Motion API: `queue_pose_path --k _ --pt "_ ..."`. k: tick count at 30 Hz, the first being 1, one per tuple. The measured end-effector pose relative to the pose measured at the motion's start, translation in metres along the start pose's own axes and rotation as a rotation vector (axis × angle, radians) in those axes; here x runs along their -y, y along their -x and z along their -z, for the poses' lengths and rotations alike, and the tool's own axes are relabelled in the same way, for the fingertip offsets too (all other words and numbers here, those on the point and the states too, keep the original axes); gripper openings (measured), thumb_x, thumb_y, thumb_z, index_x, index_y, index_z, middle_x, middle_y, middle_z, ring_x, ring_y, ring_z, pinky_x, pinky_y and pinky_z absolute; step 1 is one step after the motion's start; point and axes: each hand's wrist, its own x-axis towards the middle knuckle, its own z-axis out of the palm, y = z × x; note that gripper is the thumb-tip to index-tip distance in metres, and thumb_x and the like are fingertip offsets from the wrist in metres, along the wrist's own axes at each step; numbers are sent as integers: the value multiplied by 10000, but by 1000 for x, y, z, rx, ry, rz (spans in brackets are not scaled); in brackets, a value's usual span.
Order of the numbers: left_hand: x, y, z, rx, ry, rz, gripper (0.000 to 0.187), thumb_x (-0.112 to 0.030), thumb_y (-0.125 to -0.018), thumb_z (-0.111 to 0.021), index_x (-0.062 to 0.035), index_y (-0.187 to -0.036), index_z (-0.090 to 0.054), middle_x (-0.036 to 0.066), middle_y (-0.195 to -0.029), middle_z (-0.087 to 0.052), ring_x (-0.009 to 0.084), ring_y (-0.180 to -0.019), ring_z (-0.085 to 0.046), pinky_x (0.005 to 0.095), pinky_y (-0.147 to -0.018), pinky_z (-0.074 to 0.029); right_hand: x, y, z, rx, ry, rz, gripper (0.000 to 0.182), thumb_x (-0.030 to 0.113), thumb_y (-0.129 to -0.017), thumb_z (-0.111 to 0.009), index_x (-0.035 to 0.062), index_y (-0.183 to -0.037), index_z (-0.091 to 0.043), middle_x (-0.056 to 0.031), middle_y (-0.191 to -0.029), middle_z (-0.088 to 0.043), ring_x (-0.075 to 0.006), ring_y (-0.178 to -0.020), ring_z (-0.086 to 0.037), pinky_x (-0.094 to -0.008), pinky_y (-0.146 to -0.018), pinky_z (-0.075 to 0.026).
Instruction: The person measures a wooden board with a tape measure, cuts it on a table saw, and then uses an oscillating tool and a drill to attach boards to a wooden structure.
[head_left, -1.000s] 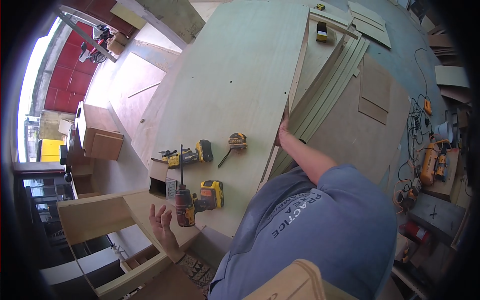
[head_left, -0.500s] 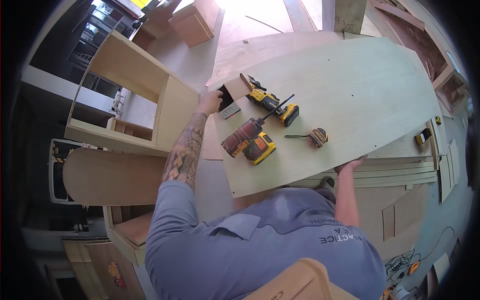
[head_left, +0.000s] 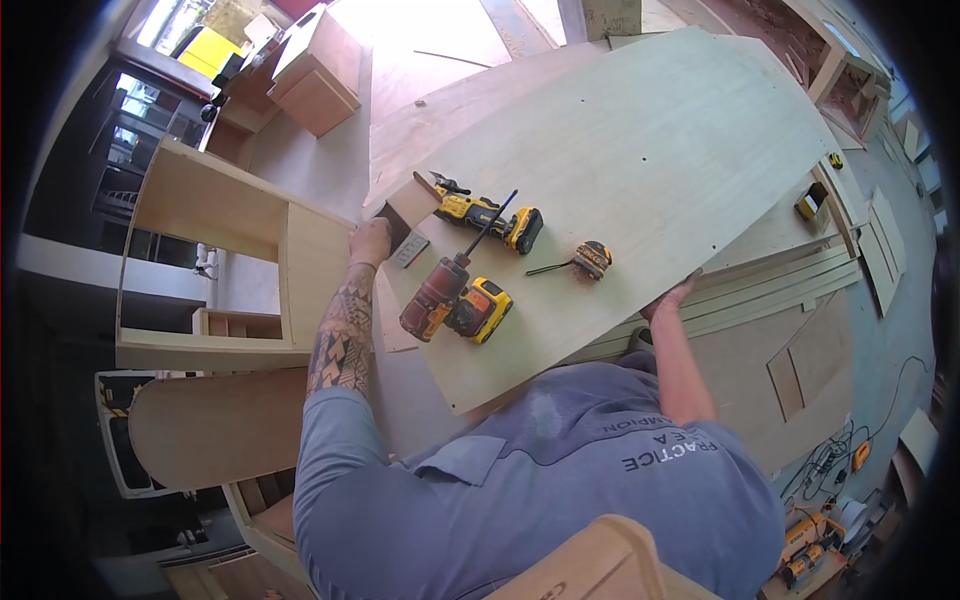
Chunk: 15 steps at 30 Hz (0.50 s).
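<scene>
A large pale plywood panel (head_left: 590, 190) lies at a slant before me. My left hand (head_left: 371, 242) is closed at its left end, right against a small open box (head_left: 408, 203); the fingertips are partly hidden. At the near edge, my right hand (head_left: 674, 297) grips the panel from beneath, its fingers out of sight. On top lie a red and yellow cordless drill (head_left: 450, 305) with a long bit, a yellow and black cordless multi-tool (head_left: 490, 215) and a tape measure (head_left: 592, 260) with its strap. A small grey labelled piece (head_left: 411, 249) rests by the box.
Under the panel is a larger board (head_left: 440, 125). Wooden cabinet frames (head_left: 240, 225) and a rounded board (head_left: 215, 430) stand to my left. Long strips (head_left: 760, 290) are stacked to the right, with cables (head_left: 828, 465) and yellow tools (head_left: 808, 545) at lower right.
My view has turned, so the panel and its tools appear further left and slightly rotated. Both hands keep their places at the panel's edges; the tools have not visibly moved on it.
</scene>
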Motion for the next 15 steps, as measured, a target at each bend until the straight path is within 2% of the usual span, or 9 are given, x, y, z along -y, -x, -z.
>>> queue_pose_path --k 4,6,8,10,11,13,15 --pt "-24 7 53 -66 63 58 237 -169 -923 -610 -146 -1116 -746 172 -1085 -752 329 -1042 -733 473 -949 -559 2 12 -12 -7 13 37 930 841 -950 -282 131 -1526 -458 -103 -1496 -533 -338 -1346 -531 -517 -1091 -475" --pt "-53 16 88 -124 625 -100 266 -143 -935 -607 -69 -1159 -730 168 -1000 -765 264 -920 -761 384 -859 -600 0 7 -7 10 -10 18 931 843 -942 -306 140 -1535 -447 -105 -1509 -517 -338 -1357 -519 -521 -1088 -474" --pt "-92 20 108 25 1048 -311 269 -124 -962 -621 7 -1180 -708 130 -930 -770 188 -831 -757 322 -795 -605 0 4 -1 28 -20 -2 934 845 -934 -329 148 -1545 -436 -107 -1523 -500 -338 -1367 -507 -524 -1085 -474" --pt "-138 34 136 219 1071 -395 230 -129 -987 -634 55 -1102 -709 86 -881 -760 155 -807 -746 287 -770 -598 0 4 -3 28 -25 15 944 847 -927 -336 141 -1544 -438 -110 -1516 -509 -343 -1368 -509 -523 -1090 -473" --pt "-158 39 148 220 1076 -393 230 -129 -987 -634 55 -1102 -709 86 -881 -760 155 -807 -746 287 -770 -598 1 6 -6 28 -19 16 944 847 -927 -336 141 -1544 -438 -110 -1516 -509 -343 -1368 -509 -523 -1090 -473" --pt "-190 47 167 351 847 -457 224 -166 -994 -657 36 -1067 -722 59 -921 -740 106 -781 -711 240 -724 -585 4 15 -16 65 -29 38 941 838 -928 -339 133 -1544 -437 -109 -1514 -513 -346 -1372 -507 -519 -1104 -463" --pt "-205 46 169 375 832 -437 222 -179 -991 -671 28 -1048 -727 55 -907 -735 102 -775 -708 244 -707 -585 2 13 -13 42 -11 39 940 835 -928 -342 132 -1545 -435 -108 -1517 -512 -348 -1373 -507 -518 -1107 -462"
